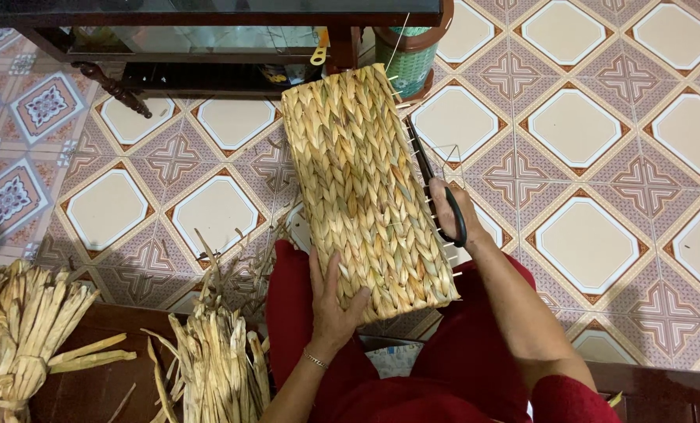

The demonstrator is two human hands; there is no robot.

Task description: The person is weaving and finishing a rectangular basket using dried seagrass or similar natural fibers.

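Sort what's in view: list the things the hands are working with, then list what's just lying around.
In use:
woven straw basket, steadied by left hand
black scissors, held in right hand

Lying about:
dried straw bundles
green woven container
dark wooden cabinet

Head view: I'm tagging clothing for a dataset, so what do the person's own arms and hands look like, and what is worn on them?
Both forearms are bare. The left hand has a thin silvery chain bracelet at the wrist. The right hand shows no jewellery. A dark red sleeve covers the right upper arm.
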